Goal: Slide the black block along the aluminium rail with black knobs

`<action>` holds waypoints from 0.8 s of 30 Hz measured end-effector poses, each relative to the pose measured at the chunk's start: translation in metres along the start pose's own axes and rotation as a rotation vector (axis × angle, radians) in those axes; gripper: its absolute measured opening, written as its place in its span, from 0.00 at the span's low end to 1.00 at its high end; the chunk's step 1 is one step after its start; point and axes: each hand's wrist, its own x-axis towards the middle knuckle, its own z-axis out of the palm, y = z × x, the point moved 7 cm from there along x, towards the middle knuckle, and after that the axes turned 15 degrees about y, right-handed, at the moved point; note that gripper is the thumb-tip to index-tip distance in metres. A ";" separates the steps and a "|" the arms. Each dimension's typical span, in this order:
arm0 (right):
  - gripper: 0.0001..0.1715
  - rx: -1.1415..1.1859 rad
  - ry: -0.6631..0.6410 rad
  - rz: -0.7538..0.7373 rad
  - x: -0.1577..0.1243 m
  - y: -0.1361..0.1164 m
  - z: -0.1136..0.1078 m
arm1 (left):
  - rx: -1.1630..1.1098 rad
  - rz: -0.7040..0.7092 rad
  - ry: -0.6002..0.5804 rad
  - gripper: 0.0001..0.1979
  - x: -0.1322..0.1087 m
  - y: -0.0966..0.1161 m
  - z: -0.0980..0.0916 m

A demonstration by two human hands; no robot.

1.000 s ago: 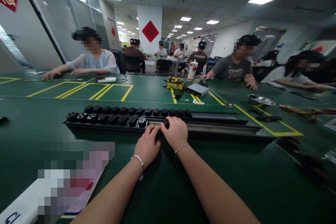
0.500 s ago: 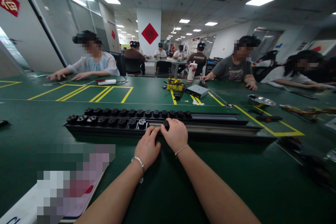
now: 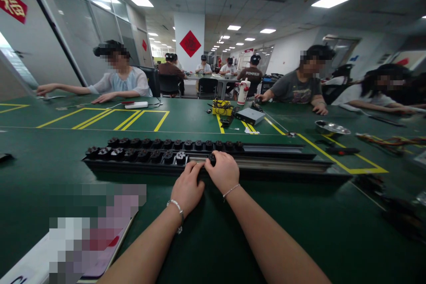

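Evidently, as seen from the head camera, two long black channel rails (image 3: 286,165) lie side by side on a dark green tabletop (image 3: 279,213) marked with yellow tape. Count, rear row: thirteen black modules with notched round tops (image 3: 178,144). Count, front row: eight modules set at the left end, plus one black round module (image 3: 212,159) standing apart from them to the right. Silver bracelets: two, one on each wrist. Beyond the rails: one yellow box of black cables (image 3: 222,107), one flat grey device (image 3: 250,116), one white tumbler with red markings (image 3: 244,90) and one shiny metal bowl (image 3: 333,127). At least three co-workers sit across the table.

Writing: "PUMPKIN" reads on the back of a brown shirt (image 3: 252,73); the character 福 reads on a red paper (image 3: 12,3) at left. Lettering on a white object (image 3: 29,255) at lower left is cut off.

The black round module is dark and compact, partly hidden, located in the front rail. The right hand (image 3: 223,169) has thumb and fingers clamped on it. The left hand (image 3: 187,187) rests its curved fingertips at the front rail, just beside the right thumb; whether they grip anything cannot be told
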 end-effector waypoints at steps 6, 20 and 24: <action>0.13 -0.004 0.017 -0.012 0.000 0.000 -0.002 | 0.006 0.003 0.002 0.27 0.000 0.000 0.000; 0.12 -0.013 0.016 -0.021 -0.001 0.002 -0.001 | 0.005 0.024 0.032 0.26 0.000 0.001 -0.002; 0.12 -0.014 0.019 -0.017 0.000 0.003 -0.002 | -0.012 0.043 0.049 0.27 0.000 0.001 -0.001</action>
